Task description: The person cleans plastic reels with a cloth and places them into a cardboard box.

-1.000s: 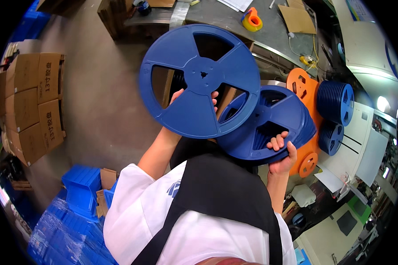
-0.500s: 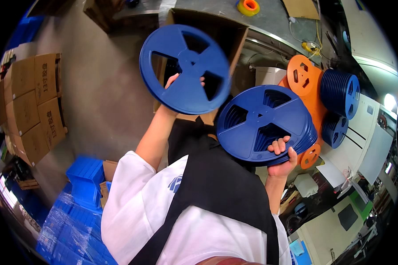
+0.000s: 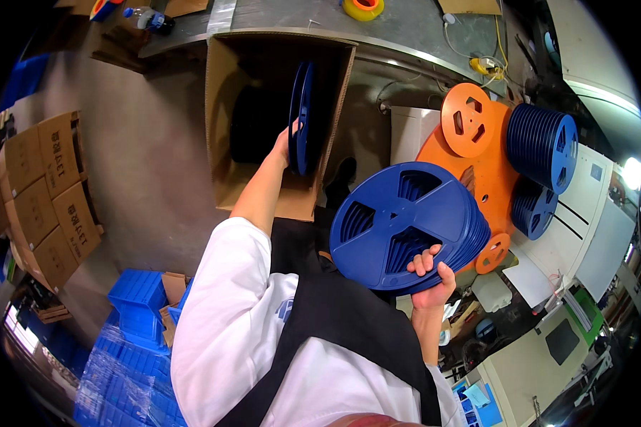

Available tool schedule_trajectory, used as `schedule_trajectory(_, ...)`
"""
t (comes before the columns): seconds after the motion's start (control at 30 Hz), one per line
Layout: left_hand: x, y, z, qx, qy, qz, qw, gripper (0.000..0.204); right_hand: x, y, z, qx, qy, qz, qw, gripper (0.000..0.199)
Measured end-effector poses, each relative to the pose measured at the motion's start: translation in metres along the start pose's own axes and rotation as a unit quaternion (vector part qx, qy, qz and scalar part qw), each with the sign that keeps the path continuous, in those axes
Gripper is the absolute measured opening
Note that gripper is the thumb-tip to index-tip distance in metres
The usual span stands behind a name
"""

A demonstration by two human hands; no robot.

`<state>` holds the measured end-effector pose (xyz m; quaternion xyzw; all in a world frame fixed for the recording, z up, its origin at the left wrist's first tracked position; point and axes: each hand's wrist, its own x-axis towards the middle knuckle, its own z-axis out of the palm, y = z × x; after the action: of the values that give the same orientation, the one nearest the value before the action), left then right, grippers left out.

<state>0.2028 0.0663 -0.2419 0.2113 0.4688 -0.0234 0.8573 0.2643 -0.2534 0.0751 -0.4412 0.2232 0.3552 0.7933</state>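
Observation:
My left hand (image 3: 285, 144) reaches into an open cardboard box (image 3: 218, 142) and grips a blue plastic reel (image 3: 304, 121), held on edge near the box's right wall. Darker round reels (image 3: 255, 124) seem to stand in the shadow on the left inside the box; their detail is hard to make out. Against my right side, a thick stack of blue reels (image 3: 395, 213) is held by my right hand (image 3: 433, 277), its fingers hooked through a cut-out of the front reel and the thumb outside. The front reel's three openings show more reels behind it.
Right of the stack stands an orange rack (image 3: 506, 153) with orange discs (image 3: 468, 119) and blue reel stacks (image 3: 541, 148). A metal workbench (image 3: 406, 32) with a roll of yellow tape (image 3: 363, 8) borders the box. Cartons (image 3: 50, 192) and blue bins (image 3: 139, 306) are at left.
My left hand has carried its blue reel from above the box's near side down into it, turning it on edge. The right hand's stack is slightly lower and further left in view.

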Motion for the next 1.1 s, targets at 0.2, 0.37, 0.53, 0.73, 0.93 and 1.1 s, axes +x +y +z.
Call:
schedule_trajectory(0.2,0.014,-0.008,-0.004,-0.003,0.052,-0.034,0.998,0.055,0.002,-0.005,0.006,-0.031,0.006,0.005,1.000,0.033)
schedule_trajectory(0.37,-0.010,-0.025,-0.040,0.151,0.115,0.018,0.982,0.076,0.002,-0.006,0.012,-0.007,-0.023,-0.006,1.000,0.032)
schedule_trajectory(0.53,-0.063,-0.036,-0.074,0.122,0.145,0.011,0.982,0.070,0.008,-0.010,0.024,0.084,-0.110,-0.031,0.990,0.030)
schedule_trajectory(0.73,-0.141,-0.001,-0.040,0.185,0.108,0.117,0.970,0.057,0.011,-0.007,0.024,0.198,-0.250,-0.064,0.946,0.023)
schedule_trajectory(0.93,-0.187,0.052,0.001,0.204,0.062,0.325,0.922,0.044,0.004,0.001,0.046,0.247,-0.338,-0.056,0.906,0.023)
schedule_trajectory(1.1,-0.227,0.083,0.050,0.336,0.062,0.461,0.819,0.037,0.012,0.009,0.058,0.232,-0.356,-0.040,0.904,0.020)
